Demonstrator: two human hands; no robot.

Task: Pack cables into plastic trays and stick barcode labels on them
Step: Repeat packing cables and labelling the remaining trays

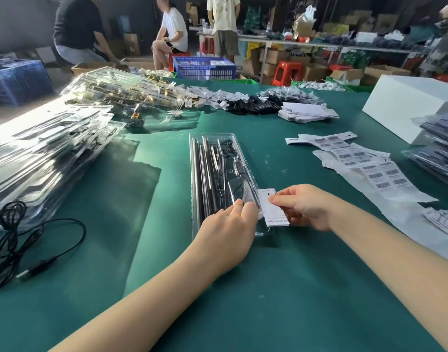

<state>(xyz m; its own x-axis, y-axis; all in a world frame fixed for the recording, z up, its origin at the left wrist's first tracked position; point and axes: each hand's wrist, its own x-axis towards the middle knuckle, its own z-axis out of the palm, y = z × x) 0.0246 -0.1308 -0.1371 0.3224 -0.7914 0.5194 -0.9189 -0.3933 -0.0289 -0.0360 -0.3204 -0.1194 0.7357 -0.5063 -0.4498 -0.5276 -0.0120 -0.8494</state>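
Tray [217, 158] under left hand [226, 232]; right hand [304, 207] pinches label [273, 209] — near edge.

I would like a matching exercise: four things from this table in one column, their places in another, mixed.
Things:
1. white label
2. loose black cable
3. barcode sheets
4. white box

Places:
A. far right of the table
B. near left of the table
C. between the two hands
D. right of the middle tray

Pairs: 1-C, 2-B, 3-D, 4-A
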